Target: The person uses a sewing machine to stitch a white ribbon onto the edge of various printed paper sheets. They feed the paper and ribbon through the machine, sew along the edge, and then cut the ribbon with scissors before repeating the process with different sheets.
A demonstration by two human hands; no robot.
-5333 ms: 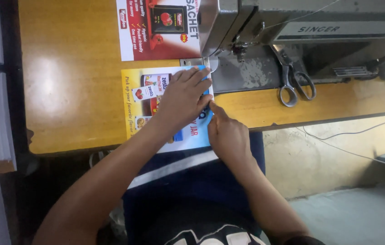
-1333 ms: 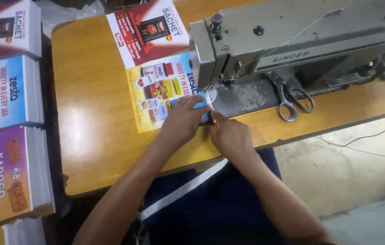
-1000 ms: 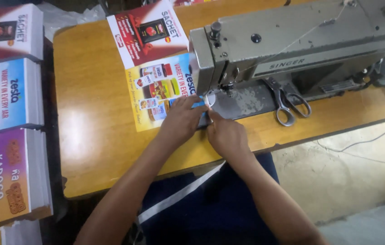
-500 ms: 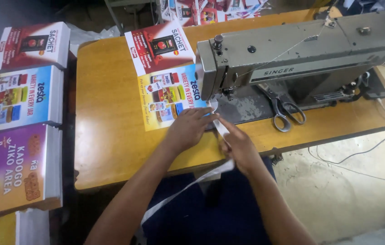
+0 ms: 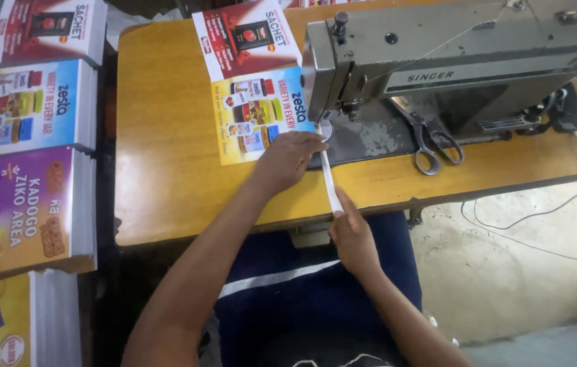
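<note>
1 wooden table point(image 5: 166, 156), sewing machine point(image 5: 451, 61), concrete floor point(image 5: 526, 285).

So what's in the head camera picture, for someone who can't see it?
A person's right hand pulls a white strip out from a grey sewing machine. Their left hand presses a yellow flyer on the wooden table; scissors lie nearby.

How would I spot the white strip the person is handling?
Find the grey sewing machine on the wooden table. Just below its needle end, a narrow white tape runs from the left hand toward the table's near edge, where the right hand pinches it. It is plain white; the printed sheets beside it are colourful.
</note>
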